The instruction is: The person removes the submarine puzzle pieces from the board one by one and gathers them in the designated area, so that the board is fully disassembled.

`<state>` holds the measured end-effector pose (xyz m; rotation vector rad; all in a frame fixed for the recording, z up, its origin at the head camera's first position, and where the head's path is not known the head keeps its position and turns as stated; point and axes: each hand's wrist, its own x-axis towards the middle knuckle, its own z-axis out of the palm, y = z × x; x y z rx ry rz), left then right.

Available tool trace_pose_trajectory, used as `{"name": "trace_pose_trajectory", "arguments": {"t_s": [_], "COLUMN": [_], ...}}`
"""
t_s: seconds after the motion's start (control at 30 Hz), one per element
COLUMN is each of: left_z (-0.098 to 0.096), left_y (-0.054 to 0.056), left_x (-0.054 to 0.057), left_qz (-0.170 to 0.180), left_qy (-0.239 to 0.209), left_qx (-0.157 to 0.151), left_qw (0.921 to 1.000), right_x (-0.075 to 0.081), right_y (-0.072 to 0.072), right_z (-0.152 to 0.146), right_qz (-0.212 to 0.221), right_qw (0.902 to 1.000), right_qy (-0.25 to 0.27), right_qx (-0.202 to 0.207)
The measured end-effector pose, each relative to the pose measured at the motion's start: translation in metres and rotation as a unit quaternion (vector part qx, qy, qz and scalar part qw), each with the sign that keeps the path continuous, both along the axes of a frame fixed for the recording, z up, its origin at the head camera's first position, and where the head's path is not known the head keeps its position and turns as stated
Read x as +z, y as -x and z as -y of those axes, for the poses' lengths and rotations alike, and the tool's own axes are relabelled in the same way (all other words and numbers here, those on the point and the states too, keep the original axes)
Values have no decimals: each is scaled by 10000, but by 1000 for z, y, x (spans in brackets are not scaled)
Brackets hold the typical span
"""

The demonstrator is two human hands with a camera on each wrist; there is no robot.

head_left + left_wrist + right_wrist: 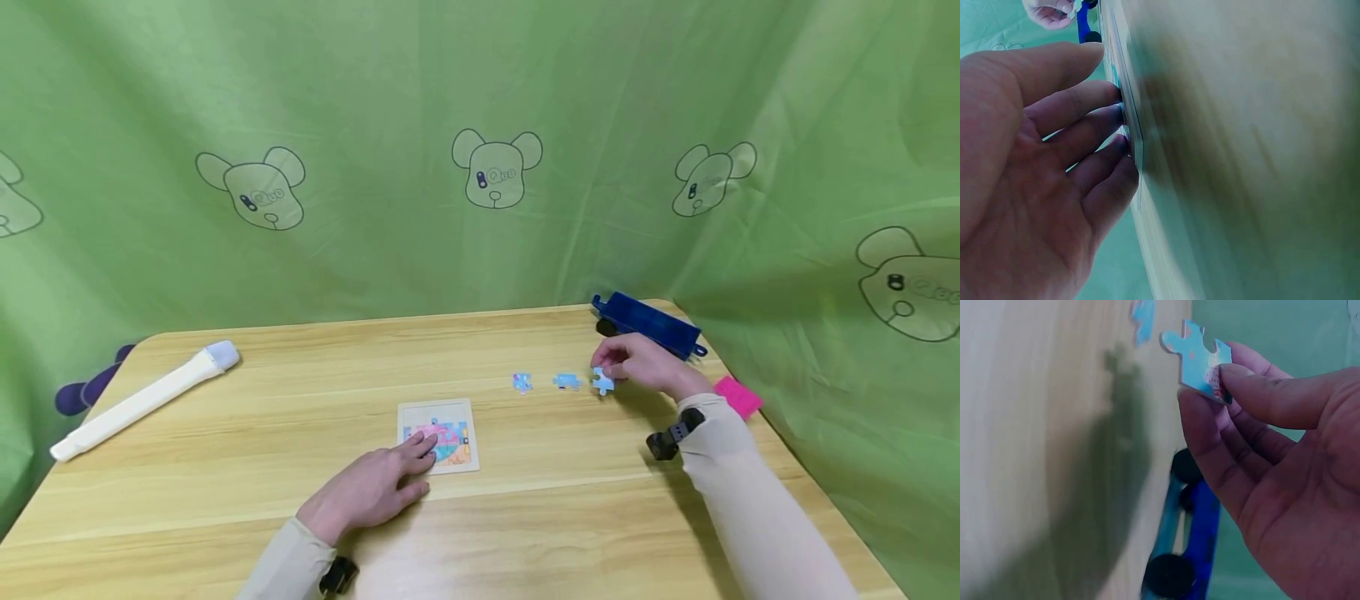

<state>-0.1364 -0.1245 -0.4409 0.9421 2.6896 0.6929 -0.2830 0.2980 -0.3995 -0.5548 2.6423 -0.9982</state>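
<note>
Between thumb and fingers, my right hand (637,362) pinches a light blue puzzle piece (1200,362), held up off the table in the right wrist view. To its left on the table lie two more blue pieces, a middle puzzle piece (567,381) and a left puzzle piece (522,382). My left hand (375,487) rests its fingertips on the lower left of a framed puzzle board (438,404). Pink, blue and teal pieces (450,437) are set in that board, part of them hidden under the fingers. The upper part of its inset shows pale.
A dark blue toy wagon (648,323) with black wheels stands at the back right, just beyond my right hand. A pink square (738,397) lies at the table's right edge. On the left is a white stick-like object (146,402) with a grey end. Green curtain (375,250) hangs behind.
</note>
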Motion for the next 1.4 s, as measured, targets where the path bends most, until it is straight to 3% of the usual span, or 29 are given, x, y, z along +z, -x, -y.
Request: {"name": "trace_pose_trajectory", "arguments": {"t_s": [0.67,0.9,1.17,1.4], "left_z": [-2,-2,-1,-1], "left_y": [1,0,0,-1], "left_x": [3,2,3,3], "left_qz": [-23,-17,-9,-53], "left_qy": [-89,-104,-62,67], "left_qx": [-90,-92,-60,-24], "left_qw": [9999,9999,10000,10000], "right_x": [-25,-26,-22,-10], "right_y": [13,12,7,-1], "right_z": [-18,-16,-10,28], "right_qz": [-25,-80,-499,-962], "right_qw": [9976,9956,9915,9915], "right_qy": [-597,-782,-963,-750], "right_qx": [-351,-517,-720,-453]}}
